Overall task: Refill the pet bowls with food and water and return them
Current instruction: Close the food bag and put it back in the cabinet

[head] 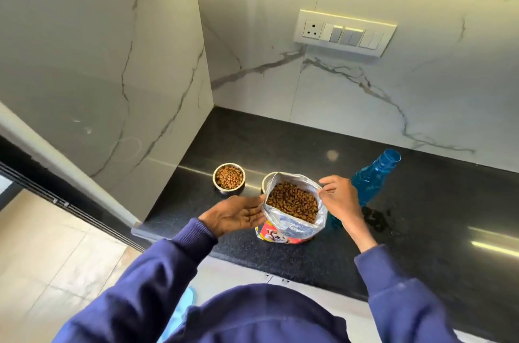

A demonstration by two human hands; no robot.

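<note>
A steel bowl (229,179) filled with brown kibble sits on the black counter (280,140) near the left wall. An opened pet food bag (292,210), foil-lined and full of kibble, stands in front of a second steel bowl (265,181), which is mostly hidden behind it. My right hand (339,199) pinches the bag's right rim. My left hand (238,216) is flat and open, palm up, touching the bag's left side. A blue plastic bottle (373,177) without a cap stands to the right of the bag.
A marble side wall closes the counter on the left, and a marble backsplash with a switch panel (344,32) rises behind. Water is spilled (376,219) on the counter by the bottle's base. The counter's front edge runs below my arms.
</note>
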